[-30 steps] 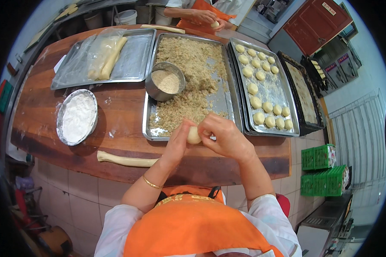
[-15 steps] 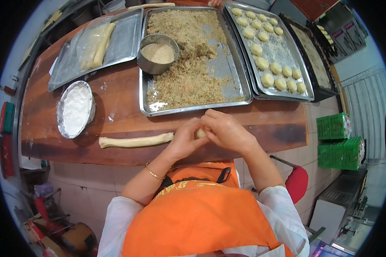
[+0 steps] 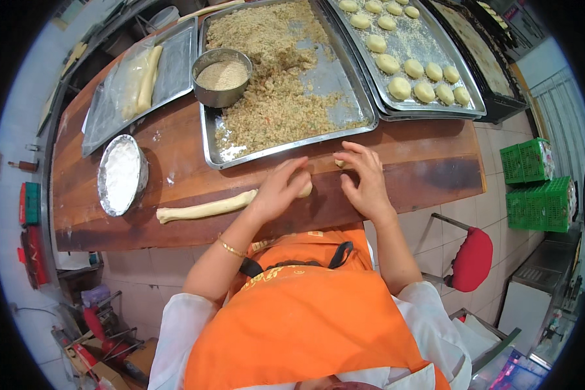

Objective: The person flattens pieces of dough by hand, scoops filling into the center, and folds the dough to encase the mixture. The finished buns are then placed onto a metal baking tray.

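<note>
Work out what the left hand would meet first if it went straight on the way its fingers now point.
The left hand would probably meet the near rim of the middle metal tray first, though its height is hard to judge; it might pass over.

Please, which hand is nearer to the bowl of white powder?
Left. The left hand is to the right of the bowl; the right hand is farther right.
</note>
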The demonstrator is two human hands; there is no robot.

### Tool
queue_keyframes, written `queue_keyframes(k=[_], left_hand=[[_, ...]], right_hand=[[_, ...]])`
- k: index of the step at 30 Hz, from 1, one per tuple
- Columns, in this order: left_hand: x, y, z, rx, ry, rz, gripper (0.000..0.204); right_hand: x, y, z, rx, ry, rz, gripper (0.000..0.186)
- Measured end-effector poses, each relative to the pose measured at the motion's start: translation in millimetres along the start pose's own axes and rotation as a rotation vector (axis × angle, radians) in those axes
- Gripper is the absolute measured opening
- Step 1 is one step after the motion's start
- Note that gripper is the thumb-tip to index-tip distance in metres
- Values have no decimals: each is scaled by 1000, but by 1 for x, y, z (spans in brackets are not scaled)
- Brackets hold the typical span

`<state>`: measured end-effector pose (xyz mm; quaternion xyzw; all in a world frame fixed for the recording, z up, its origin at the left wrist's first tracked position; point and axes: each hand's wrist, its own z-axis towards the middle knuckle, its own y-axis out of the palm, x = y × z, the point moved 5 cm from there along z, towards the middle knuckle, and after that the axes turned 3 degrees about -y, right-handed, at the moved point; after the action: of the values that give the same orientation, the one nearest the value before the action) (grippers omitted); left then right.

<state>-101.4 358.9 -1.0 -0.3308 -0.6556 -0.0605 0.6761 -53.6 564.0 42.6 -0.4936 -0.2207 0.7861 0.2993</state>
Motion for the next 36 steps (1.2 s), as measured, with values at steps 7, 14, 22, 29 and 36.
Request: queue_keyframes(k=[7,14,22,29,36], left_hand=[[37,31,52,-127,216,562,48],[31,33,47,-175,98,727,48],[23,34,48,-160,125,753,51],[7,17,54,-108,129,271,51],[30,16,-22,83,318,764,78]], right_hand=[[6,-9,-16,131,29,70,36],[20,-13,-33,175,86,140,33],[22,-25,-29,191,89,146,31],[12,-34,-29,187,17,104,30],[16,-19,-44,77,208,279,23]])
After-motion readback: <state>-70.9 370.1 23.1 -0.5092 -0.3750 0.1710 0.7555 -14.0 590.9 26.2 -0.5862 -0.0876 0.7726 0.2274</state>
